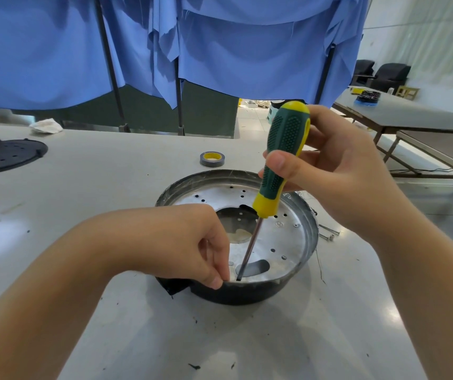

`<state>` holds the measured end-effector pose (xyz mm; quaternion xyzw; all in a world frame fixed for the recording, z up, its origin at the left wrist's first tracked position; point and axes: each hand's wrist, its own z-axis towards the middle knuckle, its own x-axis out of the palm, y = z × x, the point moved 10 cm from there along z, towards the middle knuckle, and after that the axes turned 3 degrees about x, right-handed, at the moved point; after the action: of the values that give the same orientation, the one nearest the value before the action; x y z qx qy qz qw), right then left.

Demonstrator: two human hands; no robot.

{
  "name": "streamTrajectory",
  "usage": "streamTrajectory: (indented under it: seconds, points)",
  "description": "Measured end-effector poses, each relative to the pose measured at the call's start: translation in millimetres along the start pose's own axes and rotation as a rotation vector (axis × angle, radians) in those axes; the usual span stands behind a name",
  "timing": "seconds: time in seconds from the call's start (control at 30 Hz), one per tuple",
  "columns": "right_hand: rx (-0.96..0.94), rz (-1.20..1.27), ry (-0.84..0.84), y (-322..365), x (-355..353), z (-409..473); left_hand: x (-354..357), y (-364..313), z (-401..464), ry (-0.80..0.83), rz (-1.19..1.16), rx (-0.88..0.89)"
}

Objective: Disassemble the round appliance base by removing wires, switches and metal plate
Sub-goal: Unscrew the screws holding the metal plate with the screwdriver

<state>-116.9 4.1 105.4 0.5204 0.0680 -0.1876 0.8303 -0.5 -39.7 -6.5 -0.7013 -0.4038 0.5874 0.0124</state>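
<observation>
The round appliance base sits near the middle of the pale surface, toward the near edge, with its open side up. Inside it lies the perforated metal plate, shiny, with a large central opening and a curved slot near the front rim.

The right hand grips the green and yellow handle of a screwdriver, thumb and fingers curled round it. The tool is tilted, its shaft running down and toward the near side, and its tip rests at the front edge of the plate, just inside the base's rim.

The left hand rests over the left front of the base, fingers curled, thumb and fingertip pinching at the rim right beside the screwdriver tip.

Two loose screws lie on the surface just to the right of the base. A roll of tape sits beyond the base, apart from it. A black perforated disc lies toward the far left edge, with a crumpled cloth behind it.
</observation>
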Motion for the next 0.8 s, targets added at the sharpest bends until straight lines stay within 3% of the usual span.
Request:
streamTrajectory:
  seconds: [0.4, 0.8]
  points:
    - [-0.006, 0.118, -0.087, 2, -16, -1, 7, -6, -3, 0.073, -0.024, 0.019]
    - [-0.006, 0.125, 0.056, 5, 5, -4, 16, -11, -3, 0.161, -0.035, 0.071]
